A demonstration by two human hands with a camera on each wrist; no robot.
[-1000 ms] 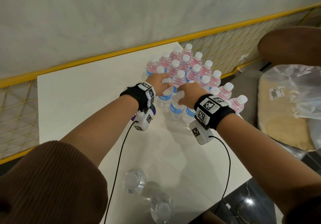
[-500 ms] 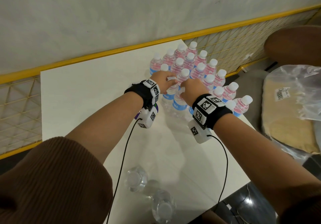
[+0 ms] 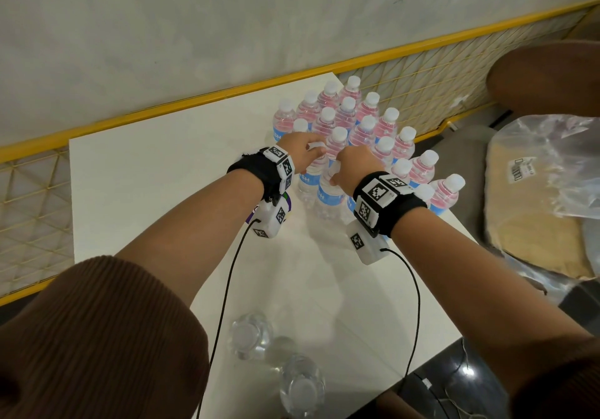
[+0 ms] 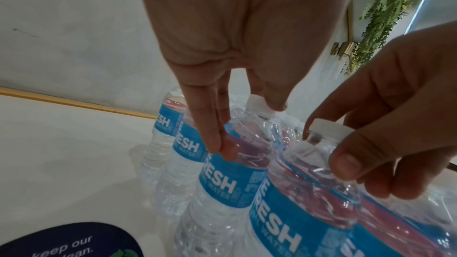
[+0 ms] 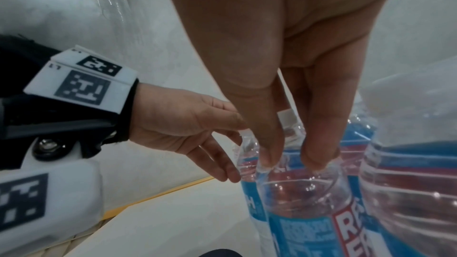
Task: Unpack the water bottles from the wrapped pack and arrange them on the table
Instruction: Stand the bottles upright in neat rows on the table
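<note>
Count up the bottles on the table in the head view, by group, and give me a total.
Water bottles in the far group, cap showing: 19, including one under the left hand and one under the right hand, which may hide more
Clear bottles at the near edge: 2
Total: 21

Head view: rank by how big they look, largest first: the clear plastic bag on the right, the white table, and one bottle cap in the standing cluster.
1. white table: takes up the most of the picture.
2. clear plastic bag: smaller, and cut off at the right edge, so its full extent is unsure.
3. bottle cap: by far the smallest.
</note>
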